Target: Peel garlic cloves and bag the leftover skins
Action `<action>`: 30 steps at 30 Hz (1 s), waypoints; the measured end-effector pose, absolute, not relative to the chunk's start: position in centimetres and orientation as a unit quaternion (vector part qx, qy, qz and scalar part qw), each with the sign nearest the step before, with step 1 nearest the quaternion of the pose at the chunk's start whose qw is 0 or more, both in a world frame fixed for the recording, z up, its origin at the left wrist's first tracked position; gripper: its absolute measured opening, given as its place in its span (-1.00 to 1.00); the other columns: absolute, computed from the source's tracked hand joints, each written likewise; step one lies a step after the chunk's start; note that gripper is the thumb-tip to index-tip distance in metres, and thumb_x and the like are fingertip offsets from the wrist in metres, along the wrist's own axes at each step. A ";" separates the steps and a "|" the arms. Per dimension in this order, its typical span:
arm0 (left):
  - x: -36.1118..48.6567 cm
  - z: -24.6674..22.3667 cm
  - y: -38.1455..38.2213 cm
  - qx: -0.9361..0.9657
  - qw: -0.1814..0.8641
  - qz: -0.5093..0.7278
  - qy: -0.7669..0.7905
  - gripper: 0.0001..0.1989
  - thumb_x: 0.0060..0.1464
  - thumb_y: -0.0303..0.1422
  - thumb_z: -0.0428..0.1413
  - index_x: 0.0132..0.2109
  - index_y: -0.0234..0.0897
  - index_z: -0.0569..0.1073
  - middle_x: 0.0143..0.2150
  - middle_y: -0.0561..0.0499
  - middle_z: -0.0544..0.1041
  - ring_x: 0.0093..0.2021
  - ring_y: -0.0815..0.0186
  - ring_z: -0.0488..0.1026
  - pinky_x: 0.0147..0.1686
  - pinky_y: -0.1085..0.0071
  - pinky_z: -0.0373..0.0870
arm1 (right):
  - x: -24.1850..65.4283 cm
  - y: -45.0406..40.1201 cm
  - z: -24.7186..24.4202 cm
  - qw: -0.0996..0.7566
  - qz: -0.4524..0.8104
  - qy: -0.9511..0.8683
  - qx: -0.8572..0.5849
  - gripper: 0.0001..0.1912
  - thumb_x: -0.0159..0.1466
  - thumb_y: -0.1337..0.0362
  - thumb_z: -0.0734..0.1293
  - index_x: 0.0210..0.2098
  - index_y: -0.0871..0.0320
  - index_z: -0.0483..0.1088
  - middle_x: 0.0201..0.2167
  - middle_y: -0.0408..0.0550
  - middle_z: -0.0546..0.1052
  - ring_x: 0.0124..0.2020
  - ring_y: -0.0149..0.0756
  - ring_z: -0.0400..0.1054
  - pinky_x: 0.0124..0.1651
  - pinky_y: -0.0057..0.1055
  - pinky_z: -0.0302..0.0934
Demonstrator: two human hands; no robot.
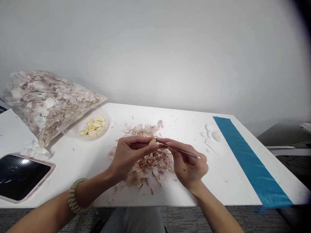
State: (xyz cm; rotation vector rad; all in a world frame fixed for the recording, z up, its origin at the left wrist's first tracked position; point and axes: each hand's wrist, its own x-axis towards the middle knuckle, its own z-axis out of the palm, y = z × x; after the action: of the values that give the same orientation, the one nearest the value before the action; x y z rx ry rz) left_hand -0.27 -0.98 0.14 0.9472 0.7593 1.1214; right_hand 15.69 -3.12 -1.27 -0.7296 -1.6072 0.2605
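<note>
Count one left hand (123, 155) and one right hand (189, 163), two in all, plus one garlic clove (152, 141) held, one slim metal tool (186, 152) and one coiled bracelet (72, 195). Add one white table (233, 191), one pale wall (155, 58), one strip of blue tape (250, 161), one phone (21, 176), one clear bag (48, 100) stuffed with papery skins (58, 105) past counting, and one round clear container (73, 132) with well over ten peeled cloves (93, 127), overlapping too much for an exact number. Tally also one heap of loose skins (156, 160), too many and too tangled to number singly, and several white scraps (215, 135), partly overlapping and so without a firm figure.
</note>
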 end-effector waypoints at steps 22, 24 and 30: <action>-0.1 0.2 -1.2 0.392 0.699 0.497 0.333 -0.84 -0.13 -0.51 0.30 -0.33 -0.18 0.61 -0.38 0.08 0.62 -0.33 0.42 0.57 -0.31 0.65 0.49 | 15.1 -3.3 -1.6 0.649 0.094 -0.681 -0.327 -0.54 0.16 0.66 0.24 -0.06 0.11 0.42 -0.18 -0.07 0.57 -0.18 -0.23 0.50 -0.24 -0.32 0.51; -0.1 0.2 -1.2 0.386 0.700 0.495 0.340 -0.84 -0.14 -0.50 0.30 -0.33 -0.19 0.61 -0.37 0.05 0.62 -0.32 0.40 0.57 -0.30 0.63 0.50 | 15.0 -3.3 -1.6 0.649 0.090 -0.680 -0.329 -0.54 0.16 0.66 0.23 -0.06 0.11 0.41 -0.18 -0.06 0.57 -0.17 -0.22 0.50 -0.24 -0.31 0.52; 0.0 0.2 -1.2 0.369 0.710 0.495 0.339 -0.86 -0.14 -0.48 0.30 -0.33 -0.23 0.60 -0.34 0.03 0.62 -0.30 0.38 0.57 -0.29 0.62 0.50 | 15.0 -3.3 -1.9 0.656 0.093 -0.671 -0.333 -0.58 0.16 0.66 0.24 -0.09 0.15 0.41 -0.18 -0.01 0.57 -0.18 -0.20 0.50 -0.25 -0.26 0.52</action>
State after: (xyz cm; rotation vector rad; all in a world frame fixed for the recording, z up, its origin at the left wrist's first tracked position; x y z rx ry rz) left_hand -0.04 -1.22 0.23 0.8177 0.7522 1.0978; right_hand 14.97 -3.28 -1.94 -0.7550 -1.5201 0.2111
